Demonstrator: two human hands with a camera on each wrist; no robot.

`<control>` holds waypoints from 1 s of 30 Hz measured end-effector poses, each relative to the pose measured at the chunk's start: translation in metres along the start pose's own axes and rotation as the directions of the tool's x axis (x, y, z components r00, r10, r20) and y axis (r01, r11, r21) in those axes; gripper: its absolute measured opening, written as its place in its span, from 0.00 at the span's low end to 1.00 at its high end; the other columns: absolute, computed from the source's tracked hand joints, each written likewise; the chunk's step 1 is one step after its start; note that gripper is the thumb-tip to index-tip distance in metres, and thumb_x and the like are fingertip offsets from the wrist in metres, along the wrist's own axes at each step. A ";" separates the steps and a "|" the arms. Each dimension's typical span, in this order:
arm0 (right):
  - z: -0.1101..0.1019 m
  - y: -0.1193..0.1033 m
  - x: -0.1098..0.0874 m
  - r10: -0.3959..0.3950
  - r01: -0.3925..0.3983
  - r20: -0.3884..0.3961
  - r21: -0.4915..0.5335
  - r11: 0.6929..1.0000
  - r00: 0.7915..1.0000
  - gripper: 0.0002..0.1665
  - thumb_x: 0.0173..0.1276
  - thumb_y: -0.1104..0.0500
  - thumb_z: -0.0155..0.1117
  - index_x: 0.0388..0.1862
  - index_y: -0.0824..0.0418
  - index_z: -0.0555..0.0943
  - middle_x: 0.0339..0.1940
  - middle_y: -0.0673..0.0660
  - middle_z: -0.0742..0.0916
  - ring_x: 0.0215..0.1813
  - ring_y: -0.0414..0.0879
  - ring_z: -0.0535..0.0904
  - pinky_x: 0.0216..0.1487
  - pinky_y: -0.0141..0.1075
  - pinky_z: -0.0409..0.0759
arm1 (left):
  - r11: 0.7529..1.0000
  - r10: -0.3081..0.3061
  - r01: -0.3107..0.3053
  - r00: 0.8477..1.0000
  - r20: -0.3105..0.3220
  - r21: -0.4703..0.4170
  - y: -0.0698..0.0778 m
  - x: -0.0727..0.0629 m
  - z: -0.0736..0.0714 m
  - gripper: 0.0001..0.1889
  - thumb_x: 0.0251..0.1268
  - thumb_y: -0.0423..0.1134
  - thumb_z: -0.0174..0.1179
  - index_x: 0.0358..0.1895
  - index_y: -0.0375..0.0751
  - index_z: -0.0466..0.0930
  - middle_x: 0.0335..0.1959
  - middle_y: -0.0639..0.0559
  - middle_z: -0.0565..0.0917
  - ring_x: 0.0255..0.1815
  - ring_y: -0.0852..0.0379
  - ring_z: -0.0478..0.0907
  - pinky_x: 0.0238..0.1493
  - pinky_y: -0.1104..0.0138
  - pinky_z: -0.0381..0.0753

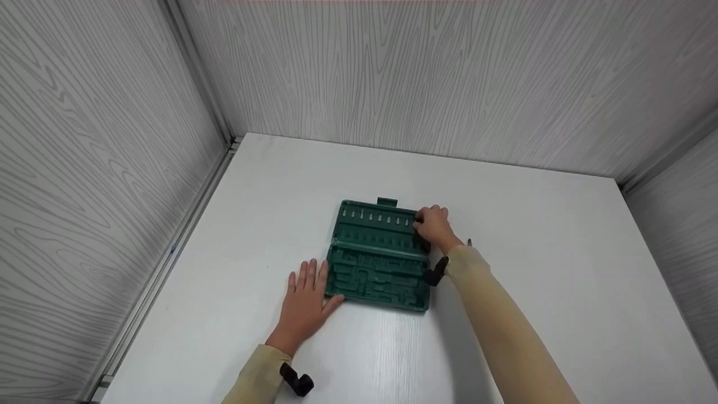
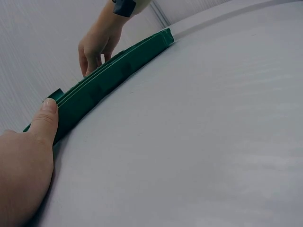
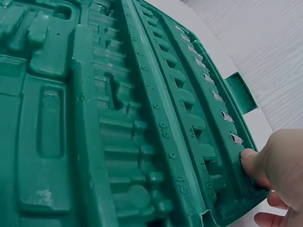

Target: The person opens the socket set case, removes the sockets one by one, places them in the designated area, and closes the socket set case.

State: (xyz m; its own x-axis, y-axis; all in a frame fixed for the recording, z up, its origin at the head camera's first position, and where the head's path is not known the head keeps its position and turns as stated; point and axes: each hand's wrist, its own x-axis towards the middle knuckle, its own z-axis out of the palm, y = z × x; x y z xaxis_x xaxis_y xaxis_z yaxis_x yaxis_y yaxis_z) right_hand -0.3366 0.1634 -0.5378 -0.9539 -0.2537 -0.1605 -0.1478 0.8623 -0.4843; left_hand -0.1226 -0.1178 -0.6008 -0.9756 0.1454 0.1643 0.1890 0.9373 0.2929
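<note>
An unfolded green plastic tool case (image 1: 376, 304) lies on the table, with moulded recesses in its near half. Along the far half runs a row of several small silver bits (image 3: 218, 96). My left hand (image 1: 304, 307) lies flat with fingers spread at the case's left side, its thumb (image 2: 46, 118) touching the near left corner. My right hand (image 1: 436, 226) bends over the far right corner, fingers curled and pointing down. Its thumb (image 3: 251, 163) presses at the right end of the bit row. Whether something small sits between those fingertips is hidden.
The case stands on a white table (image 1: 224, 269) with grey wood-patterned panels (image 1: 392, 78) behind and at both sides. A small dark pointed piece (image 1: 469, 242) shows beside the right cuff. A latch tab (image 3: 240, 92) sticks out from the case's far edge.
</note>
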 end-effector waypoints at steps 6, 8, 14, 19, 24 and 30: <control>0.001 0.002 0.001 0.025 -0.026 0.029 0.030 0.999 0.999 0.16 0.68 0.61 0.56 0.51 0.69 0.73 0.49 0.64 0.73 0.53 0.56 0.62 0.56 0.48 0.66 | 1.000 -0.005 0.005 1.000 0.024 -0.010 0.000 -0.002 0.001 0.43 0.66 0.68 0.33 0.74 0.39 0.45 0.72 0.37 0.50 0.73 0.42 0.42 0.68 0.47 0.41; 0.002 0.003 0.000 0.036 -0.037 0.023 0.052 0.998 0.999 0.15 0.68 0.61 0.57 0.50 0.68 0.72 0.49 0.64 0.73 0.54 0.56 0.62 0.56 0.48 0.65 | 1.000 -0.007 0.008 1.000 0.030 -0.016 0.000 -0.002 0.001 0.44 0.66 0.69 0.33 0.74 0.39 0.44 0.72 0.37 0.49 0.73 0.42 0.42 0.68 0.47 0.41; 0.005 0.003 0.000 0.025 -0.024 -0.020 0.056 0.998 0.999 0.16 0.68 0.59 0.57 0.50 0.68 0.76 0.49 0.64 0.74 0.54 0.57 0.63 0.55 0.48 0.66 | 1.000 -0.007 0.007 1.000 0.011 0.004 -0.003 -0.002 0.001 0.43 0.66 0.68 0.34 0.74 0.40 0.45 0.73 0.38 0.49 0.73 0.42 0.42 0.68 0.47 0.41; 0.008 0.001 0.000 0.007 -0.006 -0.037 0.029 1.000 0.999 0.14 0.68 0.58 0.57 0.46 0.68 0.79 0.45 0.63 0.75 0.51 0.56 0.64 0.51 0.48 0.69 | 1.000 -0.014 0.013 1.000 0.018 0.017 -0.004 -0.003 0.000 0.43 0.66 0.68 0.34 0.74 0.39 0.45 0.73 0.38 0.49 0.73 0.43 0.41 0.68 0.47 0.41; 0.008 0.003 -0.003 0.016 -0.014 -0.071 0.026 1.000 0.997 0.11 0.69 0.59 0.57 0.43 0.66 0.80 0.43 0.62 0.76 0.49 0.55 0.65 0.49 0.47 0.69 | 1.000 -0.004 0.004 1.000 0.018 -0.005 -0.001 -0.002 0.002 0.43 0.66 0.69 0.33 0.74 0.39 0.45 0.73 0.37 0.49 0.73 0.42 0.42 0.68 0.47 0.41; 0.006 0.005 -0.007 0.046 -0.037 -0.091 0.095 0.995 0.995 0.12 0.71 0.59 0.54 0.44 0.66 0.79 0.45 0.63 0.76 0.50 0.55 0.65 0.51 0.47 0.68 | 1.000 0.008 -0.008 1.000 0.006 -0.003 0.001 0.000 0.002 0.43 0.66 0.69 0.34 0.74 0.40 0.46 0.73 0.37 0.50 0.73 0.42 0.43 0.68 0.47 0.42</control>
State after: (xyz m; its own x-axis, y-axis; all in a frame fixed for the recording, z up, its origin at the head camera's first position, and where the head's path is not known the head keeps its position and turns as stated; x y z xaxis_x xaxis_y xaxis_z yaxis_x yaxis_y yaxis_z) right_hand -0.3292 0.1675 -0.5441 -0.9794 -0.1733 -0.1038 -0.0869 0.8254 -0.5578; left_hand -0.1227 -0.1160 -0.6023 -0.9747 0.1552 0.1608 0.1975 0.9350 0.2947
